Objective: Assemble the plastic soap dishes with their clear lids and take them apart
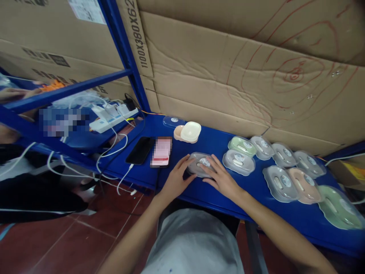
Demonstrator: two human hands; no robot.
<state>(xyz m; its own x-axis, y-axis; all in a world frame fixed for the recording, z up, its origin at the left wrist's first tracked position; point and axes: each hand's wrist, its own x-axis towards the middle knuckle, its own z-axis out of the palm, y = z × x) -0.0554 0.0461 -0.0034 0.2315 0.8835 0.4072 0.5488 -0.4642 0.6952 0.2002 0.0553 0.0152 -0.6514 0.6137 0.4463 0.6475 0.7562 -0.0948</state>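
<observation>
A grey soap box with a clear lid (201,164) lies on the blue shelf top (216,192) in front of me. My left hand (177,177) rests against its left side with fingers curled over the lid's edge. My right hand (221,176) presses on its right side, fingers stretched over the lid. Both hands hold the box between them. Behind it lie a cream and pink soap dish (188,132) and a loose clear lid (172,121).
Several lidded soap boxes, green (242,145), pink (304,185) and grey (238,161), lie in rows to the right. Two phones (140,150) (161,152) lie at the left with cables and a power strip (112,115). Cardboard sheets (242,72) stand behind. Another person's arm (15,95) shows far left.
</observation>
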